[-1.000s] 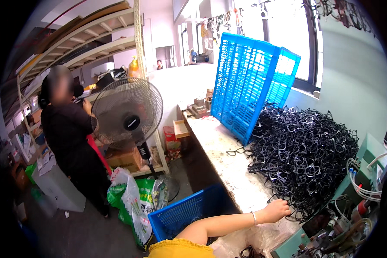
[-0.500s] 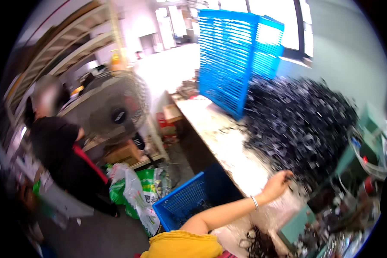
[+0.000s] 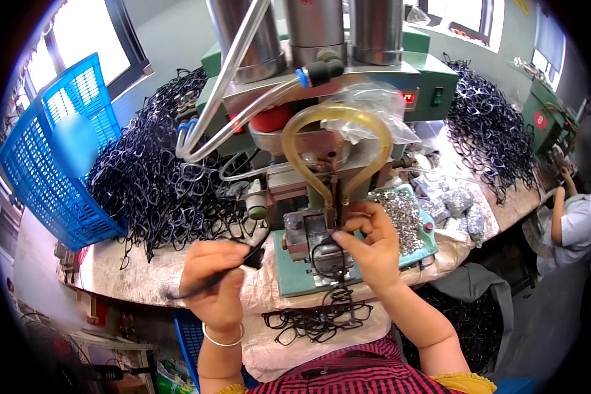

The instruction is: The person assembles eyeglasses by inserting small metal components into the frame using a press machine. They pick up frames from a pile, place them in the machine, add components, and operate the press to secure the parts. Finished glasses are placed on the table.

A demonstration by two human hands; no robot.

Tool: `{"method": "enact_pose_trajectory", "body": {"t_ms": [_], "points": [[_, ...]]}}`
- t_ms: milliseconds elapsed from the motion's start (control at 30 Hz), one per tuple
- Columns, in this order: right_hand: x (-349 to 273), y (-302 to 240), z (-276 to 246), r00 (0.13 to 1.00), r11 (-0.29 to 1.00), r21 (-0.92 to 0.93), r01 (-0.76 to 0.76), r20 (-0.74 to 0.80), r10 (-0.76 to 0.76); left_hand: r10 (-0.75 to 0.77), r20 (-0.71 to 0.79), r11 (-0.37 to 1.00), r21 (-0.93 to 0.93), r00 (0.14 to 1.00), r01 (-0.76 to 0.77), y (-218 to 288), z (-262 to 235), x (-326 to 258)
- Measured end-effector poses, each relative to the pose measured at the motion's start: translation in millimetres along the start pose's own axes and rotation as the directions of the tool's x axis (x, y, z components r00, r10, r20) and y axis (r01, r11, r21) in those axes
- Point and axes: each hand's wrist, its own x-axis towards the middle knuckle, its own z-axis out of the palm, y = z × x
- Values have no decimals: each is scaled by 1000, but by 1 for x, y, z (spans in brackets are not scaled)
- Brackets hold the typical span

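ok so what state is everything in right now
left hand: closed on a black piece
right hand: fingers bent at the black frame
red display: lit
teal tray: filled with small shiny parts
blue crate: standing on the table
left frame pile: heaped, tangled
clear bag: crumpled

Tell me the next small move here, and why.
Probably steady the black eyeglass frame with the right hand: its thumb and fingertip seem to pinch that frame close below the tool head, while the left hand holds a dark piece off to the left.
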Motion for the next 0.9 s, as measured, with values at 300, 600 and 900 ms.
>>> {"method": "enact_pose_trajectory", "body": {"t_ms": [300, 600, 900], "points": [[-10, -10, 9, 996, 994, 63, -84, -22, 86, -65, 50, 997, -33, 997, 67, -12, 23, 29], [-4, 0, -5, 972, 866, 459, -198, -22, 234, -501, -150, 852, -256, 852, 456, -12, 5, -36], [-3, -4, -6, 996, 978, -211, 7, -90, -27, -107, 153, 980, 182, 982, 78, 55, 19, 10]]}}
